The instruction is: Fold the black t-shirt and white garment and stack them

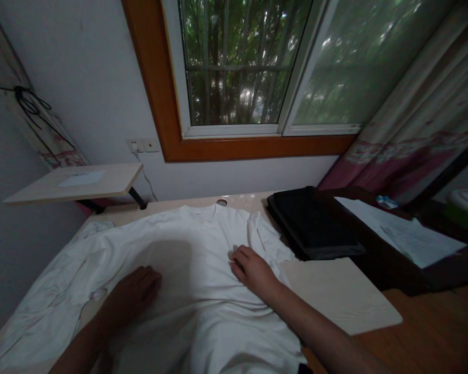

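A white T-shirt (195,244) lies spread flat on the pale table (335,296), collar toward the window. My left hand (134,293) rests palm down on the shirt's left middle, fingers together and flat. My right hand (253,270) presses on the shirt near its right sleeve, fingers slightly curled against the fabric. Neither hand lifts or pinches the cloth. The right sleeve (261,231) is bunched just beyond my right fingers.
A stack of folded dark clothes (312,223) sits right of the shirt. White papers (398,228) lie on a dark desk at the right. A small wall shelf (78,182) juts out at left. More white cloth (47,291) trails off the table's left edge.
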`<action>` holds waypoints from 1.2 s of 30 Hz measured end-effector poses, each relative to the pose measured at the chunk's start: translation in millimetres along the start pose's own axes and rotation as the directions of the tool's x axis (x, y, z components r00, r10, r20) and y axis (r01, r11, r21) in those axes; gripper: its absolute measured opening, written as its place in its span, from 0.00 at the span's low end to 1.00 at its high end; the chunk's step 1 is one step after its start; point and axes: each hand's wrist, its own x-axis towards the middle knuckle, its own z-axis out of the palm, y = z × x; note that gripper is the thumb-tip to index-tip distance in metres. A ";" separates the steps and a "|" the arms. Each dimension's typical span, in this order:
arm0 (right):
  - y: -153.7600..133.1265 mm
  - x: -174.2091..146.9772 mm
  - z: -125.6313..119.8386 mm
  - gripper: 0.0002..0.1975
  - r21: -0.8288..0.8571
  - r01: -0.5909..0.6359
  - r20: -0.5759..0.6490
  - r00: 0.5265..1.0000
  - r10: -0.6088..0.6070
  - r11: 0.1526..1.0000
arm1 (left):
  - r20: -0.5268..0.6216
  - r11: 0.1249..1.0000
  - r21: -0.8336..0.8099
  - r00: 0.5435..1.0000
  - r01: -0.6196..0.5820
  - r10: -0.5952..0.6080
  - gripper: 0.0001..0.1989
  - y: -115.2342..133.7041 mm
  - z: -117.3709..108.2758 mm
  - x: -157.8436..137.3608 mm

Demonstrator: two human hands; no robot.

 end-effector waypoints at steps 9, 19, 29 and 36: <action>20.9 50.5 15.6 0.13 -0.010 0.085 -0.037 0.996 -0.085 0.996 | -0.192 0.994 0.049 0.976 -0.093 0.101 0.15 3.6 25.4 78.6; 3.6 43.3 27.1 0.03 -0.022 0.089 -0.018 0.996 -0.089 0.996 | -0.205 0.991 0.086 0.971 -0.106 0.122 0.13 -11.6 39.8 64.4; -10.3 41.3 23.7 0.07 0.122 0.171 -0.017 0.985 -0.170 0.978 | -0.091 0.997 -0.067 0.995 -0.035 0.029 0.12 -22.4 10.3 36.7; 80.7 75.0 -18.2 0.16 -0.171 -0.210 -0.215 0.961 0.171 0.963 | -0.178 0.996 0.064 0.982 -0.056 0.067 0.16 -35.6 9.8 76.9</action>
